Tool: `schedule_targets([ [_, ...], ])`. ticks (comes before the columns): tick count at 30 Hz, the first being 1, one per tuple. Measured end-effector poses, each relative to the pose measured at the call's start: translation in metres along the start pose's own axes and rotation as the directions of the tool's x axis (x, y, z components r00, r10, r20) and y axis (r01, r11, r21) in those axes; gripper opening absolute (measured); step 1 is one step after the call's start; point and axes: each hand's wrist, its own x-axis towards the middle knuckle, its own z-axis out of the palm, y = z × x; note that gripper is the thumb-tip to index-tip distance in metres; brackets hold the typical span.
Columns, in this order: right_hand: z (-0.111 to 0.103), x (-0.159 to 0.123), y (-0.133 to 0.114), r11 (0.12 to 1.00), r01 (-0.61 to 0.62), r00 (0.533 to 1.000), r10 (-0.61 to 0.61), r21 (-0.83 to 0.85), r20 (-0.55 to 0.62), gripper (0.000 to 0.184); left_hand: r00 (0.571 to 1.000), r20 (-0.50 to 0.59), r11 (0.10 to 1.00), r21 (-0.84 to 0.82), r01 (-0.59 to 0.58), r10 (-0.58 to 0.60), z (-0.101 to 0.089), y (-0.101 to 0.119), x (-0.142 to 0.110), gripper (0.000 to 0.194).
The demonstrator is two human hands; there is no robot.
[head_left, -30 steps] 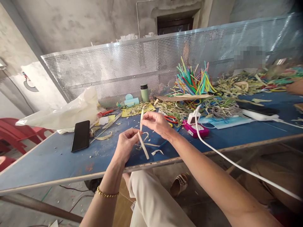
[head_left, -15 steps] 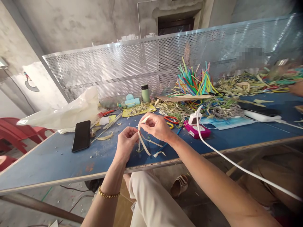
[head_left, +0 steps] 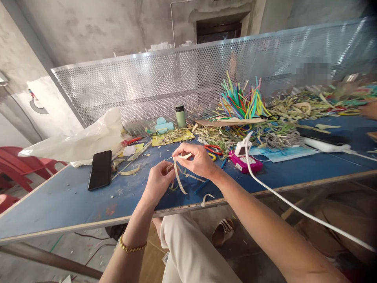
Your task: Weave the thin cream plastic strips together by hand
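Above the front edge of the blue table, both my hands pinch pale, flat strips. My left hand is closed with its fingertips on a pale strip that hangs down in a curve. Just right of it, my right hand is closed round a strip whose end pokes out between thumb and fingers. Whether both hold one strip I cannot tell. A blue stick-like tool lies under my right hand. A short curled strip rests at the table's edge.
A black phone lies at left, near a plastic bag. Behind stand a green bottle and bundled coloured stems. A magenta power block and white cable are at right. Another person's hand is at far right.
My right fingers have shifted slightly, and the strip end in them now points right. The small curled strip has slid right and toward the table edge. My left hand has moved slightly right.
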Motion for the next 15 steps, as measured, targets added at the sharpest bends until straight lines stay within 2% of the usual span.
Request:
schedule_targets([
  [4,0.001,0.002,0.002,0.993,-0.038,0.999,0.04,0.109,-0.018,0.013,0.997,0.029,0.996,0.044,-0.072,0.071,-0.006,0.015,-0.001,0.019],
  [7,0.002,0.004,0.003,0.973,-0.048,0.997,0.061,0.228,-0.052,0.018,0.996,0.045,0.996,0.051,-0.076,0.074,-0.01,0.025,0.002,0.017],
  [9,0.002,0.005,0.003,0.956,-0.073,0.993,0.095,0.285,-0.066,0.02,0.996,0.078,0.997,0.048,-0.056,0.052,-0.011,0.027,0.006,0.02],
  [11,0.002,0.005,0.002,0.941,-0.1,0.989,0.129,0.322,-0.07,0.02,0.992,0.123,1.0,-0.024,-0.012,0.015,-0.011,0.026,0.009,0.018],
  [15,0.003,0.004,0.0,0.925,-0.115,0.984,0.156,0.361,-0.088,0.02,0.959,0.265,0.976,-0.164,0.143,-0.096,-0.012,0.021,0.011,0.024],
])
